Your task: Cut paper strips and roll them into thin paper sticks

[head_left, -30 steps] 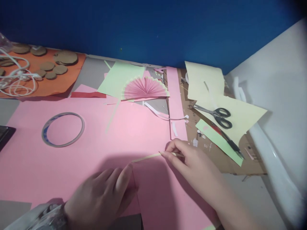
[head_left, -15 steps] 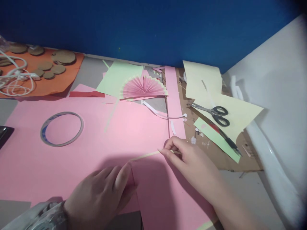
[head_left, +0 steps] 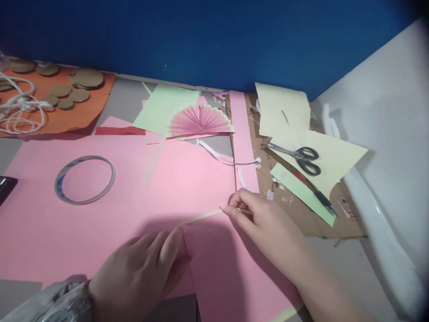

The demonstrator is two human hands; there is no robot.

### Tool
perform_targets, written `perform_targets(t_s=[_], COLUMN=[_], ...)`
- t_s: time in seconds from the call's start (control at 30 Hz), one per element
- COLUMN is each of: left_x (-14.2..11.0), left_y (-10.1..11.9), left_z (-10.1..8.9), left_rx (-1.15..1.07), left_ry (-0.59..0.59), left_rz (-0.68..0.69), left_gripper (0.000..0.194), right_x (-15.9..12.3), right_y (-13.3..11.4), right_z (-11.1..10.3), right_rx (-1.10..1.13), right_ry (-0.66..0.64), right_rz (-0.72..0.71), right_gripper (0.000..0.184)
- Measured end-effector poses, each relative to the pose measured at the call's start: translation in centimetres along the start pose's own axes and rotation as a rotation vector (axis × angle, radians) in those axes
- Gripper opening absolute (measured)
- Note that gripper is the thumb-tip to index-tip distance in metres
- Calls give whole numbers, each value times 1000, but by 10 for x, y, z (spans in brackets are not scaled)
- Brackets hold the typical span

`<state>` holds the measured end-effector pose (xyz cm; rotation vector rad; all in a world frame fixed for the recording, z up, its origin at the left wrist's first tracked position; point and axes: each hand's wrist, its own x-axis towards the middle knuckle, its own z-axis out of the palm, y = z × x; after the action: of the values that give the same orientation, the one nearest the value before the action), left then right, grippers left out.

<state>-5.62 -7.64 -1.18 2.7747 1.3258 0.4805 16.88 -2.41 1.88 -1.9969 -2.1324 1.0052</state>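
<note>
**Thin pale strip (head_left: 203, 216) slants over pink sheet (head_left: 80, 237)**

The right hand (head_left: 263, 223) pinches the strip between thumb and forefinger, a short tail passing beyond. The left hand (head_left: 140, 264) has its fingers drawn together at the other end; whether they grip it cannot be told. The strip's long axis runs crosswise, climbing slightly toward the sheet's right edge, its bare length leftward of the right fingertips, rightward of the left. A tape roll (head_left: 59, 184) lies toward the sheet's left edge, scissors (head_left: 296, 155) beyond its right.
</note>
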Motion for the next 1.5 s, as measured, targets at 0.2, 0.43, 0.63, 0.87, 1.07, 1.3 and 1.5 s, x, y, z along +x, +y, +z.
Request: perform_targets(t_s=[0.2,0.43,0.63,0.87,1.07,1.3,1.5], left_x=[-1,1,1,3,1,0,-3], left_y=[-1,0,1,0,1,0,-4], left_z=[0,1,-2,1,0,-1,-3], left_rx=[-23,-25,-12,-33,-8,-50,-170], left_ry=[-8,-2,-7,-8,5,-24,-65], left_rz=[-7,-4,-5,-12,-1,-7,-57], left_gripper=[22,22,20,20,21,22,10], right_x=[0,0,0,0,0,0,-1], right_y=[-1,0,0,0,0,0,0], right_z=[0,0,1,1,1,2,2], right_rx=[0,-1,9,11,-15,-16,-2], right_ry=[-4,9,1,-4,2,-1,-7], right_rz=[-9,-10,4,15,15,21,19], right_gripper=[17,17,18,18,19,20,20])
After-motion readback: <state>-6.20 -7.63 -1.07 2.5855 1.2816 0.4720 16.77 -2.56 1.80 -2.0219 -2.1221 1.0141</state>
